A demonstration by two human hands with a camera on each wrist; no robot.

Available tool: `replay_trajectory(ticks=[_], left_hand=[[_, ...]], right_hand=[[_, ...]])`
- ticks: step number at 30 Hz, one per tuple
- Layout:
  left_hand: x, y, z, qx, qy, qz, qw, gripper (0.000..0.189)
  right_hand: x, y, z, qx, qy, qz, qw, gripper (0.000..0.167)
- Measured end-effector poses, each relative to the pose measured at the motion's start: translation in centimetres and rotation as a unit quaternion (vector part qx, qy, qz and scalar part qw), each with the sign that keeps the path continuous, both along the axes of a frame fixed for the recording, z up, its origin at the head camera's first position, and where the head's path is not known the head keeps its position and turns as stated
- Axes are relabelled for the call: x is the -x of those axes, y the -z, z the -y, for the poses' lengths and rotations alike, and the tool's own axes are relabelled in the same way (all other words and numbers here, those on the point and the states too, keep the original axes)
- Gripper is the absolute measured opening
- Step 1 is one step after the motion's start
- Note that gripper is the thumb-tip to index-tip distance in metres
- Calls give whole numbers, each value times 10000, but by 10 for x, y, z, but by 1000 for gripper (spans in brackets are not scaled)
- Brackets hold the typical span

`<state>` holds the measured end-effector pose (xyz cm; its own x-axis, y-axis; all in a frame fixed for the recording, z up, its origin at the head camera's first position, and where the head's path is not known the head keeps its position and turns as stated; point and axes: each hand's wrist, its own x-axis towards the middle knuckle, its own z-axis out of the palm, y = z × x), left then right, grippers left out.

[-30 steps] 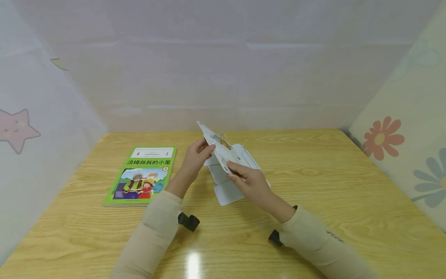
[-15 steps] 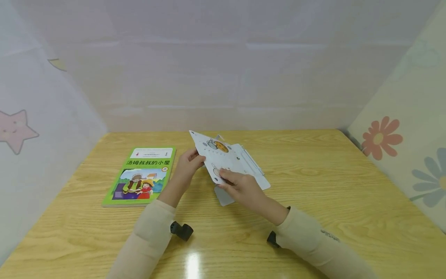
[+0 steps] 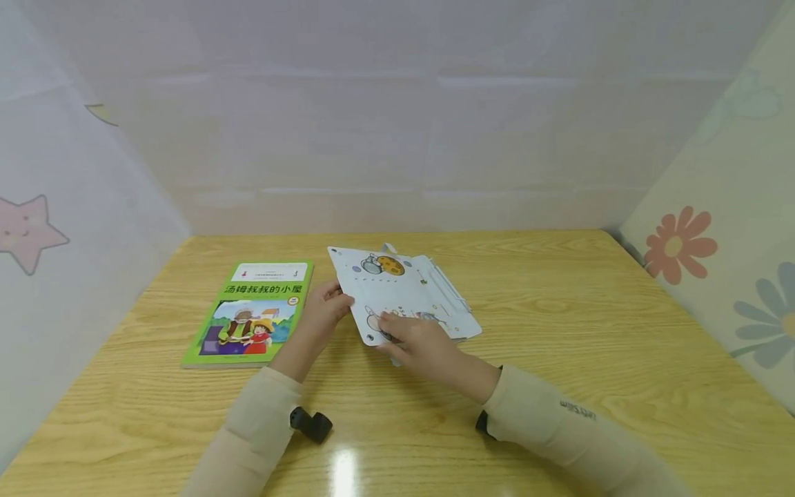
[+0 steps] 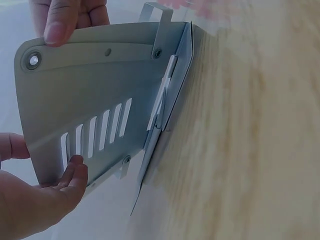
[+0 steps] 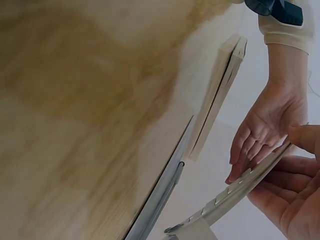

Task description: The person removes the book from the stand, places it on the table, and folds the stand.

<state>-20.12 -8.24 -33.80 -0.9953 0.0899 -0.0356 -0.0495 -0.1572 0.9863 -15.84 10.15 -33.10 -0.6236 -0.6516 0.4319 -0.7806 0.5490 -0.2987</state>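
Observation:
A white folding book stand (image 3: pixel 391 297) with cartoon astronaut and planet prints is partly unfolded in the head view. Its front panel tilts up over the lower part on the table. My left hand (image 3: pixel 318 316) pinches the panel's left edge, thumb on the printed face. Near the bottom corner my right hand (image 3: pixel 425 347) grips it between thumb and fingers. From behind, the left wrist view shows the grey panel (image 4: pixel 115 72) with several slots and a thin metal prop (image 4: pixel 163 95) by the hinge. In the right wrist view, the panel (image 5: pixel 232 192) appears edge-on between both hands.
A green picture-covered book (image 3: pixel 251 314) lies flat on the wooden table (image 3: pixel 577 331), left of the stand. Pale fabric walls (image 3: pixel 397 138) enclose the table at the back and sides. A black wrist camera (image 3: pixel 310 424) sits on the left sleeve.
The stand's front panel has swung down and to the left, so its printed face shows more fully. Both hands have moved leftward and lower with it, keeping their grip.

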Motion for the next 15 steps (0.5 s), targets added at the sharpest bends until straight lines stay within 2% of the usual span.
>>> replay_trajectory(ticks=[6, 15], left_hand=[[0, 6, 2, -137, -108, 440, 9989, 52], [-2, 20, 6, -85, -257, 730, 9970, 51]], right_hand=[[-1, 1, 3, -509, 179, -28, 9985, 37], [1, 4, 10, -1431, 324, 293, 9887, 37]])
